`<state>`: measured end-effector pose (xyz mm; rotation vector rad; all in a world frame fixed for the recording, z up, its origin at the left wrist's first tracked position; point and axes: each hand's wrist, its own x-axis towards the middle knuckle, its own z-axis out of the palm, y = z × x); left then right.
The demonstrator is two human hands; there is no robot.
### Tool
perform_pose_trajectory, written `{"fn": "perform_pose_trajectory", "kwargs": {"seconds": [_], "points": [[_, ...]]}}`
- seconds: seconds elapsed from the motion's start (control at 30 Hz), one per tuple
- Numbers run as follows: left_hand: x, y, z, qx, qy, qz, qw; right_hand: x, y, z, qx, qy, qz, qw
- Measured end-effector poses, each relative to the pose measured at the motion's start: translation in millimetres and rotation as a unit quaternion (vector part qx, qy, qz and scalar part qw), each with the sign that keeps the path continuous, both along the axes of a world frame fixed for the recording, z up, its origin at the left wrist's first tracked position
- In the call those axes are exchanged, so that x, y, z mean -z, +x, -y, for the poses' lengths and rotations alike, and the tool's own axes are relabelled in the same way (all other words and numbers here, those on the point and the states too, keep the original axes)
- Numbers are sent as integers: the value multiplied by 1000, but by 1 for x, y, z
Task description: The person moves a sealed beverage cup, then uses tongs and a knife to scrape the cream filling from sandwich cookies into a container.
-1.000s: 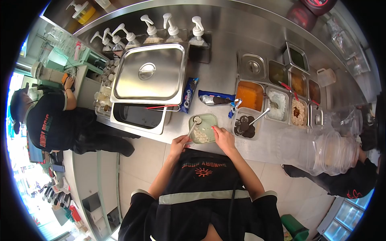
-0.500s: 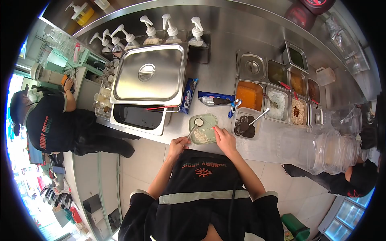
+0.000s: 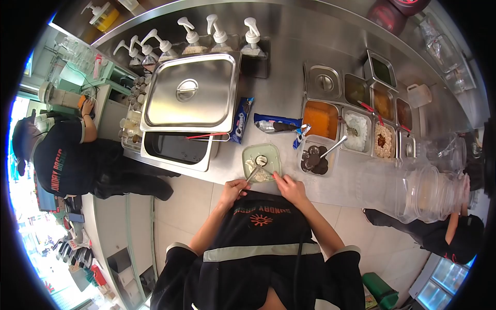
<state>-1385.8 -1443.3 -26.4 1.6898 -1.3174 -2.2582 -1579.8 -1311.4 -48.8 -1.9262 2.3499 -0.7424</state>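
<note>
A pale green square container point(image 3: 246, 153) sits near the counter's front edge, with a whitish, lumpy mixture point(image 3: 263, 176) inside it. My left hand point(image 3: 235, 191) is closed around the handle of a metal spoon point(image 3: 254, 173), which slants into the container. At the spoon's far end is a small round piece point(image 3: 261, 160) with a dark rim and pale middle; whether it lies in the bowl or under it I cannot tell. The fingers of my right hand point(image 3: 291, 188) pinch the container's near right corner. To the right stands a clear tub of dark round cookies point(image 3: 314, 159) with a spoon in it.
Blue cookie packets point(image 3: 276, 125) lie behind the green container. A lidded steel pan point(image 3: 188, 90) and a pan of dark liquid point(image 3: 173, 150) stand left. Steel topping pans point(image 3: 321, 121) and stacked clear containers point(image 3: 413, 194) are right. Co-workers point(image 3: 64, 155) stand at both sides.
The spoon's end has moved right and toward me within the green container. My right hand has shifted nearer to me along its right side. The container has barely moved.
</note>
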Motion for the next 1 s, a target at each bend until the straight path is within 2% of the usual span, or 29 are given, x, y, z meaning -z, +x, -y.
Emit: {"fn": "perform_pose_trajectory", "kwargs": {"seconds": [0.07, 0.17, 0.27, 0.47, 0.57, 0.67, 0.77, 0.97, 1.0], "points": [[-1, 0, 0, 18, -8, -1, 1000, -4, -1, -2, -29, 7, -13, 999], [-3, -2, -2, 18, -19, 1, 1000, 3, -4, 3, 10, 27, -26, 999], [-6, -3, 0, 2, -16, -2, 1000, 3, 2, 3, -24, -6, -31, 999], [-8, -3, -3, 10, -20, -5, 1000, 8, -6, 4, 15, 4, -49, 999], [-2, -1, -3, 2, -27, -20, 999, 8, -4, -2, -67, -25, -39, 997], [-2, 0, -3, 26, -32, -3, 999, 14, -9, 0, 29, 8, -77, 997], [-7, -1, -2, 17, -22, -2, 1000, 12, -8, -1, -44, -22, -63, 997], [-6, 1, -1, 27, -30, 12, 999, 15, -9, 0, 20, -13, -48, 999], [-6, 2, 0, 25, -34, 14, 999, 14, -8, -1, -9, -18, -39, 999]]}}
